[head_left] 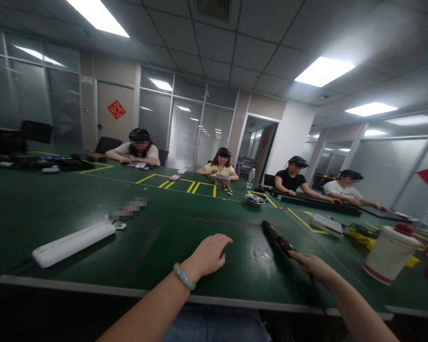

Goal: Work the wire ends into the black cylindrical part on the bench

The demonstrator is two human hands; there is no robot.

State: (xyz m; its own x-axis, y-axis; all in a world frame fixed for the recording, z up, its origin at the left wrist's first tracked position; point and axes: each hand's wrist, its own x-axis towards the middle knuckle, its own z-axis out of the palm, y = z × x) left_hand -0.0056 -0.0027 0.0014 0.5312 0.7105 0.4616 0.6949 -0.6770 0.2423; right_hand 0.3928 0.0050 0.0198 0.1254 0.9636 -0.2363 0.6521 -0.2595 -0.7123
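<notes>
My right hand [316, 267] is closed around the near end of a long black stick-shaped device [276, 236] with a red spot on its body. A dark cord seems to hang below that hand; motion blur hides the device's exact kind. My left hand [209, 254], with a pale bangle [184, 276] on the wrist, is held palm down at the green table [157, 251]. Its fingers are loosely bent with nothing in them. Left of it lies a long white plastic box [74, 243] with a dark cable, beside a small pixelated item [128, 209].
At right stand a white canister [392, 254] with a red lid, a yellow bundle [360, 236] and a grey box [326, 225]. A metal bowl [255, 199] and a bottle [250, 178] are farther back. Several people sit across the table, one handling a wired box [223, 181].
</notes>
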